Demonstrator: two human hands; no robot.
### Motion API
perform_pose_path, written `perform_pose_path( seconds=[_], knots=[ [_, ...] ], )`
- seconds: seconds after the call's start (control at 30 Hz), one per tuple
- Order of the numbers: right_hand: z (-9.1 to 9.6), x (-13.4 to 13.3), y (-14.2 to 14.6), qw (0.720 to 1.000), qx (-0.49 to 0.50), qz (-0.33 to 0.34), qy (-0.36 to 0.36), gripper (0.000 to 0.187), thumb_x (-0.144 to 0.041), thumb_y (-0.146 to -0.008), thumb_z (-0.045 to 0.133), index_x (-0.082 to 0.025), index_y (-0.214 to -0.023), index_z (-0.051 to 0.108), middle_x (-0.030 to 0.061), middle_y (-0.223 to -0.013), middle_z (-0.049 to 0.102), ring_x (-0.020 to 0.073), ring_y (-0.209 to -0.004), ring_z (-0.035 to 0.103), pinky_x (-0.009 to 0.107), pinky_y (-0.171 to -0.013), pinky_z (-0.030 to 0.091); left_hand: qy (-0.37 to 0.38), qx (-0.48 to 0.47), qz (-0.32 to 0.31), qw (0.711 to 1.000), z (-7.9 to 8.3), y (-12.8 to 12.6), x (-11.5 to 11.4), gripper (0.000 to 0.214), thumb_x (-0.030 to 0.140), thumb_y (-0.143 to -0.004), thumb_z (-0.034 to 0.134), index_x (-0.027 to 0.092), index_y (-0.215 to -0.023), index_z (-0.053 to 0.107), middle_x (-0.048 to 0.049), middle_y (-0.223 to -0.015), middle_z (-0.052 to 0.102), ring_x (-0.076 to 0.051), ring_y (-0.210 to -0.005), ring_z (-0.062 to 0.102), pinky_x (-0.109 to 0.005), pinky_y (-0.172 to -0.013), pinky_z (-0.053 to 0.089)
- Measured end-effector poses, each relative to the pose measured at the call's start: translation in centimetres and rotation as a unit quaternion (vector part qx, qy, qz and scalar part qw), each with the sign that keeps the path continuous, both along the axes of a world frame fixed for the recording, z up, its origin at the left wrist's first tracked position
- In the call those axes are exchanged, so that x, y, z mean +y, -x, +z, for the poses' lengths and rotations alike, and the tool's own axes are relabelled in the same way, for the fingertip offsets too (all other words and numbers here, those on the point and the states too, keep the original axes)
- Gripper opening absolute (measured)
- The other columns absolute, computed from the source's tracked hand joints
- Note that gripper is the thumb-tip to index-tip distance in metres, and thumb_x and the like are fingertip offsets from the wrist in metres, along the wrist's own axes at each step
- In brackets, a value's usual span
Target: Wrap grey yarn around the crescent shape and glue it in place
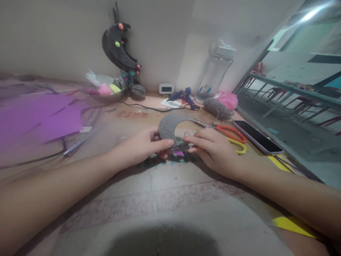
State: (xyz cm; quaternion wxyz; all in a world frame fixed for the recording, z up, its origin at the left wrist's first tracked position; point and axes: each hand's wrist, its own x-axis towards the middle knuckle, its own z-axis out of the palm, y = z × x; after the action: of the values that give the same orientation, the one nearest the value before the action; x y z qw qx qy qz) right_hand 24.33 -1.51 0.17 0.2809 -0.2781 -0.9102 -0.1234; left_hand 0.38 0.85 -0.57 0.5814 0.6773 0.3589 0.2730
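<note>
Holding, tabletop (pixel 128 220) centre: one grey yarn-wrapped crescent (pixel 167 128), its lower left clasped in the fingers of the left hand (pixel 149 144). Right hand (pixel 214 149): fingers narrow, at the lower tip; whether they pinch it or a strand, cannot tell. Step, as judged: yarn work at that tip; next move calls for a steady left hold. Just beyond: scissors (pixel 226 128), orange and yellow handles. Farther: grey yarn bundle (pixel 217 107), blue glue gun (pixel 183 94). Against wall: dark crescent ornament (pixel 115 49).

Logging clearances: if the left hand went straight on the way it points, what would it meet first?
The left hand, holding the grey crescent, would probably meet the blurred dark piece first, if that isn't already held, then the fingertips of the right hand; depth is unclear.
</note>
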Motion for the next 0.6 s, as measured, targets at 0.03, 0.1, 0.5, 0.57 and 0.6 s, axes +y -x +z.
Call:
perform_pose_path(
  seconds=[0.03,0.1,0.5,0.57,0.6],
  knots=[
    [-0.01,0.0,0.01,1.0,0.0,0.0,0.0,0.022,-0.02,-0.095,0.052,-0.01,-0.107,0.068,0.0075,-0.079,0.063,0.0188,-0.071,0.054,0.032,-0.063,0.042,0.0,0.003,0.0,1.0,0.03,0.01,0.0,0.027,0.044,-0.085,0.063,0.019,-0.097,0.061,-0.0001,-0.074,0.066,-0.014,-0.064,0.06,-0.025,-0.058,0.041],
    [-0.01,0.02,0.04,1.0,-0.002,0.002,0.0,0.022,-0.02,-0.095,0.052,-0.01,-0.105,0.068,0.0071,-0.078,0.063,0.0187,-0.07,0.053,0.032,-0.063,0.042,-0.003,0.01,-0.001,1.0,0.1,0.02,-0.01,0.028,0.045,-0.084,0.063,0.02,-0.096,0.062,0.0001,-0.073,0.066,-0.014,-0.064,0.06,-0.024,-0.058,0.041],
    [0.33,-0.12,-0.36,0.997,0.037,-0.013,0.068,0.028,-0.026,-0.098,0.046,-0.013,-0.112,0.066,0.008,-0.086,0.064,0.018,-0.078,0.058,0.03,-0.07,0.046,0.007,-0.001,0.009,1.0,0.53,-0.13,-0.24,0.023,0.04,-0.085,0.062,0.019,-0.094,0.061,0.0011,-0.07,0.064,-0.012,-0.062,0.06,-0.023,-0.056,0.04],
    [0.51,-0.16,-0.57,0.993,0.073,-0.038,0.086,0.031,-0.03,-0.099,0.044,-0.015,-0.118,0.063,0.0089,-0.094,0.064,0.0198,-0.085,0.06,0.033,-0.076,0.048,0.012,-0.013,0.01,1.0,0.6,-0.16,-0.28,0.022,0.038,-0.085,0.063,0.018,-0.093,0.061,0.0014,-0.07,0.064,-0.012,-0.062,0.059,-0.023,-0.057,0.042],
    [0.55,-0.07,-0.68,0.99,0.092,-0.05,0.089,0.031,-0.031,-0.099,0.043,-0.016,-0.12,0.062,0.009,-0.096,0.064,0.0206,-0.087,0.06,0.034,-0.078,0.048,0.015,-0.018,0.01,1.0,0.61,-0.17,-0.29,0.022,0.038,-0.085,0.063,0.018,-0.093,0.061,0.0014,-0.071,0.064,-0.011,-0.061,0.059,-0.023,-0.058,0.042]
  ],
)
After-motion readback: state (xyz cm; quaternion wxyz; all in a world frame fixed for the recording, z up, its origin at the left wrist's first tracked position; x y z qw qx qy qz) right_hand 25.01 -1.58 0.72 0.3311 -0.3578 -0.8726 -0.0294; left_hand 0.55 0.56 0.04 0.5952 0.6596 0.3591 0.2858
